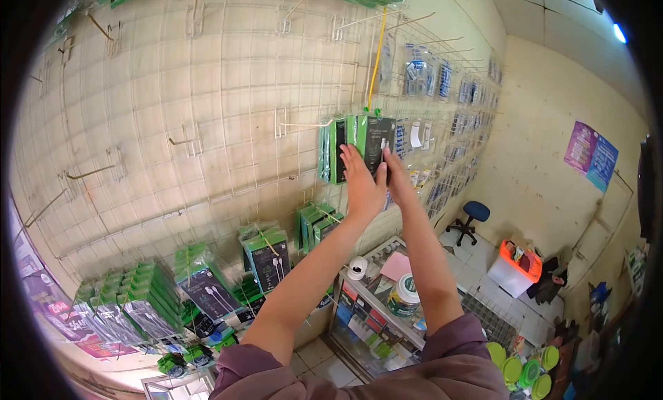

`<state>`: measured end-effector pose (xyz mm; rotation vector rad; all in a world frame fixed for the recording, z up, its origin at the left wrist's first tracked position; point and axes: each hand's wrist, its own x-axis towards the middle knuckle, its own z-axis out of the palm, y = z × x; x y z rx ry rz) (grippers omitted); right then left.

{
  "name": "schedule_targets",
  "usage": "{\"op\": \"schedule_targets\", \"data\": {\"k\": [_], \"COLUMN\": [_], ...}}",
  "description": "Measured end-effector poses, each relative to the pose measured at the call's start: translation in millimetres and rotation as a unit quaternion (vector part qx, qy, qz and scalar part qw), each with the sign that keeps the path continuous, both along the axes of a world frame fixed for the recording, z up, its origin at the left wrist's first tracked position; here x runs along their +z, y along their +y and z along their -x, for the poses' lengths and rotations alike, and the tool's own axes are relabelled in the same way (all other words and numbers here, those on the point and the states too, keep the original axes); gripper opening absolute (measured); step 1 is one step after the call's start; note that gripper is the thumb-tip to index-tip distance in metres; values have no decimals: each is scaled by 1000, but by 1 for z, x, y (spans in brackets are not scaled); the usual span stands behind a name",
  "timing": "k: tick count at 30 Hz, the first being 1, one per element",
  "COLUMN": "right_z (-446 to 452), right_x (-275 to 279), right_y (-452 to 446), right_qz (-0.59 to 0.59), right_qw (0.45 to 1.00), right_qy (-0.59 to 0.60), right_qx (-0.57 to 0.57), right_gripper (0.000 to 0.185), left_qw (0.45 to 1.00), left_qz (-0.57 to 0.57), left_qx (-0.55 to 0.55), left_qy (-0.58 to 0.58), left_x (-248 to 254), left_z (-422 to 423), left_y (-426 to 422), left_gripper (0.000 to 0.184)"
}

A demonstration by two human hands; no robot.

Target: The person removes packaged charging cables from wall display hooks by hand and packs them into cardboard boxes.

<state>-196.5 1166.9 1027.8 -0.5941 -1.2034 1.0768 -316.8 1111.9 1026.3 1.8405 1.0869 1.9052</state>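
A boxed charging cable pack point(373, 134), green and black in clear plastic, hangs at the end of a wire hook on the wall grid. My left hand point(364, 186) holds its left lower side, the fingers pointing up along it and the thumb near the bottom edge. At the right edge, my right hand point(398, 176) grips the same pack, partly covering its cable picture. Just behind and to the left are more green packs point(330, 151) on that hook, close to my left fingertips.
Bare hooks point(91, 172) stick out from the wall grid at left. Several cable packs point(269, 258) hang along its lower rows. Below my arms stands a glass display case point(362, 331) with a tub point(404, 296) on top. Farther off are an office chair point(473, 217) and an orange-and-white bin point(512, 272).
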Motion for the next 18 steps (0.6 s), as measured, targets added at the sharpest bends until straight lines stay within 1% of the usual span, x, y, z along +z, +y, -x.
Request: {"op": "schedule_targets", "data": {"k": [2,4,6,7,8,10,11,13,14,15,17,18], "right_z": [-7,-8,-9,-10,-13,-21,-25,-30,-32,-35,-42,-40], "right_x": [13,24,32,36,40,46,49,59,64,65,63,59], "right_y": [-21,-37,-46,-53,-57,-63,-67,-86,-98,-109,-132,-148], "right_qz": [-15,-13,-16,-15,-15,18,18,-2,-21,-19,-72,-75], "right_qw": [998,998,994,994,994,994,996,994,992,993,989,986], "right_qy": [-24,-27,-42,-38,-38,-40,-34,-31,-31,-33,-2,19], "right_qx": [-53,-60,-96,-100,-97,-103,-85,-101,-118,-112,-131,-145], "right_gripper": [44,41,39,47,47,60,70,70,70,70,64,59], "left_qw": [998,999,999,995,995,998,998,997,997,997,997,990], "left_qz": [-57,-50,6,-35,-35,35,35,39,39,23,8,-7], "left_qx": [-16,8,43,92,96,31,34,43,48,52,66,-93], "left_qy": [-24,-19,15,-4,-4,-30,-28,-49,-50,-43,-39,-104], "left_x": [0,7,13,10,15,30,35,43,48,50,53,50], "left_z": [-9,-14,-16,-20,-18,-12,-13,-17,-19,-22,-25,-23], "left_y": [-1,-14,-20,-17,-21,-40,-47,-57,-66,-77,-92,-98], "left_gripper": [83,80,76,72,72,67,67,63,63,64,66,69]}}
